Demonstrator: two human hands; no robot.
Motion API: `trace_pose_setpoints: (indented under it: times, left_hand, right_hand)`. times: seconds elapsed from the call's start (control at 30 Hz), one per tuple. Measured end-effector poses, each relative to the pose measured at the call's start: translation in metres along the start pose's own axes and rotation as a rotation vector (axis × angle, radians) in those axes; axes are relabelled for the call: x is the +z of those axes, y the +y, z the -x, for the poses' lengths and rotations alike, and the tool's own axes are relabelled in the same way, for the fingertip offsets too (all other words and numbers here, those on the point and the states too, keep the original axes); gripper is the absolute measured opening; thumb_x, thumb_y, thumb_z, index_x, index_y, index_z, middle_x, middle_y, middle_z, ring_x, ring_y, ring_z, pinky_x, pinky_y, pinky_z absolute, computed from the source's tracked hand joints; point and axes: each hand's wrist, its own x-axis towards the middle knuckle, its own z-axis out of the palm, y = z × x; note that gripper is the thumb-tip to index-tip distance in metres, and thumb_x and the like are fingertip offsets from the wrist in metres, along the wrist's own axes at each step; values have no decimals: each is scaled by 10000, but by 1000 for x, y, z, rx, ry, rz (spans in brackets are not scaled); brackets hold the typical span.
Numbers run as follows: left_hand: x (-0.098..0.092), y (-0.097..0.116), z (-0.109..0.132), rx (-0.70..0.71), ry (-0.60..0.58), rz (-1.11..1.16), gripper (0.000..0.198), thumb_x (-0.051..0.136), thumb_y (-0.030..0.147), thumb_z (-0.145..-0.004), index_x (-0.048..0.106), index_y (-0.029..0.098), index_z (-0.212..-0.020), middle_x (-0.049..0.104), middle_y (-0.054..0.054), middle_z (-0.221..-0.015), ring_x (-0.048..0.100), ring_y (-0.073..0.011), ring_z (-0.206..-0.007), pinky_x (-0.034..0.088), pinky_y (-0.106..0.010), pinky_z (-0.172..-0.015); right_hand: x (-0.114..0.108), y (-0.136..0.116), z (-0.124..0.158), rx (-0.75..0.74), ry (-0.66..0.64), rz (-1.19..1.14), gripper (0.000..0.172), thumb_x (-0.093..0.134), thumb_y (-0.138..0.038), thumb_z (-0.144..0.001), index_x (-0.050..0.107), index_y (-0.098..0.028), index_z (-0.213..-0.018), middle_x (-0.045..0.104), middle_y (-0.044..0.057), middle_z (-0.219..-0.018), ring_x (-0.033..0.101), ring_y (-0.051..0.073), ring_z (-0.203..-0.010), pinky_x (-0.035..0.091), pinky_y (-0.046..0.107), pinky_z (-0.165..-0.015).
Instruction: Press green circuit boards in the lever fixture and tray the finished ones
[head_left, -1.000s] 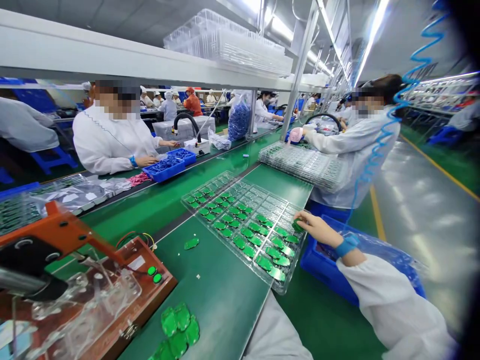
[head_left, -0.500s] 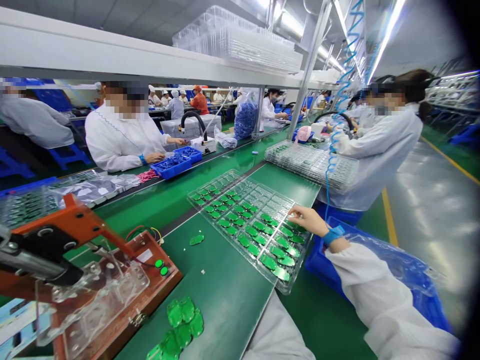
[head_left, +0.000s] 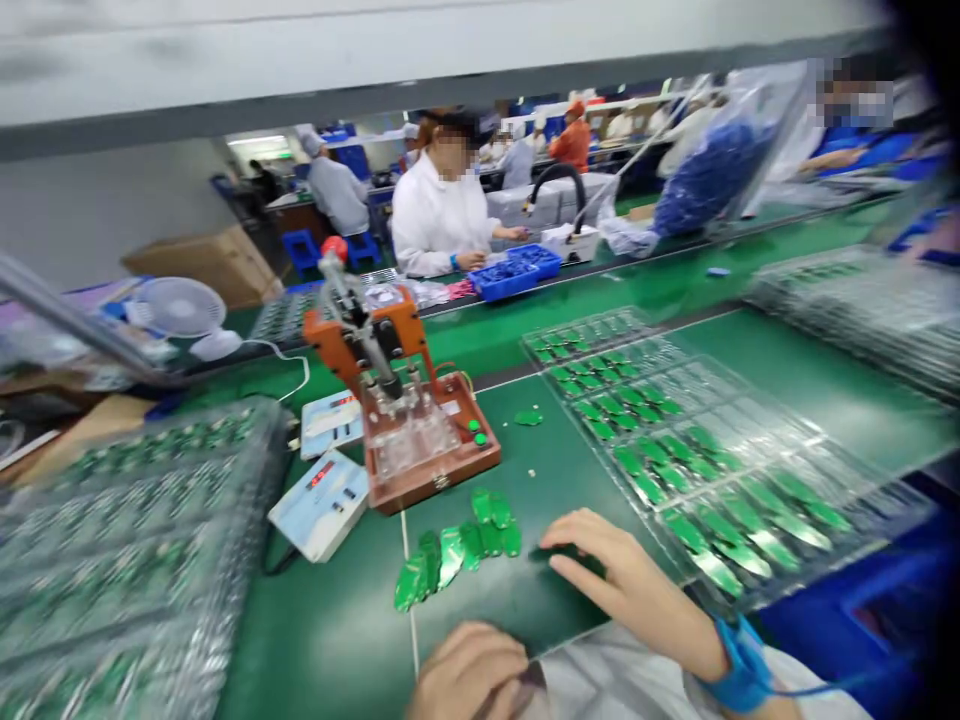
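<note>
Green boards (head_left: 636, 474) are gleaming in a clear tray (head_left: 750, 400); the right hand (head_left: 619, 568) is holding its fingers apart, left hand (head_left: 469, 672) hard to tell.

Right hand (head_left: 611, 560) gone from tray (head_left: 757, 400) to beside loose green boards (head_left: 471, 543), left hand (head_left: 472, 670) now in view

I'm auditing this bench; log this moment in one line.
right hand: beside green boards, grip unclear; left hand: curled, grip unclear; clear tray: partly filled
</note>
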Motion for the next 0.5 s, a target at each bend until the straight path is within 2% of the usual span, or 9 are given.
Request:
trace_pose_setpoints:
  times: [0.1, 0.2, 0.27, 0.37, 0.5]
  left_hand:
    - [-44, -6, -8, -165, -10, -113, 150, 575, 160, -985, 705, 218, -1033, 762, -70, -1007, 715, -193, -948, 607, -316, -879]
    - [-88, -19, -9, -315, -61, -215, 124, 620, 222, -978, 743, 237, -993, 740, -76, -1134, 677, -220, -1074, 588, -369, -936]
    - [-108, -31, -6, -374, -118, -227, 126, 667, 263, -953, 768, 261, -1029, 728, -75, -1203, 651, -242, -1150, 575, -409, -983]
    - [-118, -45, 0, -421, -206, -214, 190, 725, 292, -912, 782, 299, -1093, 715, -66, -1269, 620, -262, -1232, 539, -465, -1057]
    - [-116, -52, 4, -444, -281, -205, 233, 754, 297, -889, 785, 321, -1118, 702, -66, -1305, 607, -275, -1271, 518, -498, -1083]
  right_hand:
    - [23, 1, -21, -47, -85, -22, 182, 546, -348, -1035, 681, -272, -1130, 690, 45, -1162, 612, 214, -1140, 511, 368, -1004]
    - [28, 12, -45, -97, -96, 35, 214, 585, -348, -1013, 675, -270, -1191, 670, 56, -1271, 583, 234, -1234, 457, 445, -1120]
    - [27, 22, -59, -117, -97, 79, 261, 625, -359, -986, 675, -262, -1224, 650, 71, -1330, 564, 254, -1281, 442, 490, -1148]
    - [27, 35, -71, -125, -98, 127, 342, 681, -382, -944, 675, -247, -1259, 635, 91, -1366, 555, 275, -1305, 479, 506, -1122]
    - [30, 43, -74, -146, -121, 171, 401, 720, -394, -920, 674, -250, -1291, 629, 92, -1384, 561, 280, -1305, 479, 515, -1126]
